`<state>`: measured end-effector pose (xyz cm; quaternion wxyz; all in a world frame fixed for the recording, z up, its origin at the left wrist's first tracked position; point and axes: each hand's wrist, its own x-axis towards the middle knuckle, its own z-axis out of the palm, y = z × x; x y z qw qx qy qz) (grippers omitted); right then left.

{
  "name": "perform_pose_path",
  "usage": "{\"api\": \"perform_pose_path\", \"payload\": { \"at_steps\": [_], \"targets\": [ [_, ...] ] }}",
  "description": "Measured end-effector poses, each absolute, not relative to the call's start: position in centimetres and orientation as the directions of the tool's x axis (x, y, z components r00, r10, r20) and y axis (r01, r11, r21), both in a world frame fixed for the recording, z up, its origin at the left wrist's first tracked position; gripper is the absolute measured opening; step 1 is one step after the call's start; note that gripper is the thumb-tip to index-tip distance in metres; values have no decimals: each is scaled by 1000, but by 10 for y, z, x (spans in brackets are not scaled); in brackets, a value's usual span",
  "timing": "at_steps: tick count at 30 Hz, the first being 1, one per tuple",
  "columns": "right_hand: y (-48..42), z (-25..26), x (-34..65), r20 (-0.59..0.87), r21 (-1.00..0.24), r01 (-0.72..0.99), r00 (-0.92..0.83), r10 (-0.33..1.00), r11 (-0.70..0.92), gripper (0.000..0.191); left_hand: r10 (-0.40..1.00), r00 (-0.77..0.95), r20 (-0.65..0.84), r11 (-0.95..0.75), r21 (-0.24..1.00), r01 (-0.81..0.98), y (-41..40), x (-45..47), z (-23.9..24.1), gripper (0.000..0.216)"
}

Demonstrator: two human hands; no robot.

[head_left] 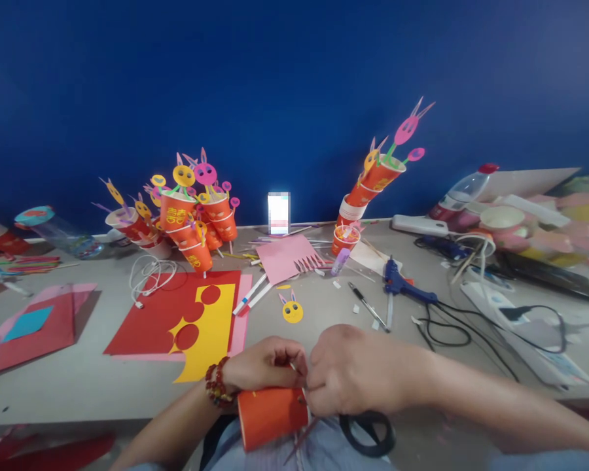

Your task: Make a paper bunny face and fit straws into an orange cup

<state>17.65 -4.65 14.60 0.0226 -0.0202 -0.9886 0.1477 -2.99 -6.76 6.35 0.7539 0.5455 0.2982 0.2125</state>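
Observation:
My left hand point(267, 363), with a red bead bracelet on its wrist, is closed in a pinch right above an orange paper cup point(271, 415) that lies on its side at the table's near edge. Touching it from the right, my right hand point(356, 373) is closed too, its fingers pressed at the cup's rim. A thin stick point(300, 442) pokes out below the cup. What the fingertips pinch is too small to name. Black-handled scissors point(368, 432) lie under my right wrist.
Orange cups with paper bunny faces on sticks cluster at the back left point(186, 216) and in a stack at the back centre point(373, 180). Red and yellow paper sheets point(186, 320), a yellow bunny cutout point(292, 310), a blue glue gun point(402, 284), a pen point(368, 305), cables and a power strip point(500, 307) lie on the table.

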Motion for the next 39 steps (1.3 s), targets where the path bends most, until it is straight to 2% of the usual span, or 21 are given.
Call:
{"api": "perform_pose_path", "payload": {
  "at_steps": [5, 8, 11, 18, 22, 26, 31, 37, 39],
  "targets": [
    [-46, 142, 175, 70, -451, -2, -997, 33, 892, 35, 628, 736, -252, 356, 934, 16, -74, -27, 60, 17],
    [-47, 133, 175, 116, -579, -2, -990, 79, 816, 32, 613, 748, -256, 355, 934, 29, -74, -27, 57, 13],
    [-50, 121, 175, 180, -653, -23, -976, 126, 757, 23, 619, 746, -246, 333, 942, 35, -74, -28, 54, 10],
    [-60, 104, 175, 215, -720, 69, -924, 316, 691, 28, 678, 698, -228, 281, 959, 40, -76, -35, 55, 14],
    [-66, 105, 172, 154, -778, 193, -863, 480, 598, 29, 719, 662, -214, 249, 968, 42, -75, -39, 60, 17],
    [-70, 104, 168, 116, -813, 280, -782, 612, 511, 31, 806, 570, -161, 123, 987, 106, -73, -43, 65, 9],
    [-75, 89, 165, 120, -841, 355, -613, 781, 408, 33, 902, 432, -20, -91, 967, 237, -76, -42, 66, 8],
    [-82, 74, 162, -22, -956, 266, -484, 875, 123, 24, 922, 360, 142, -275, 895, 351, -80, -38, 65, 12],
    [-81, 74, 161, -50, -966, 245, -472, 880, 77, 24, 910, 350, 221, -352, 858, 375, -81, -38, 64, 10]
  ]
}}
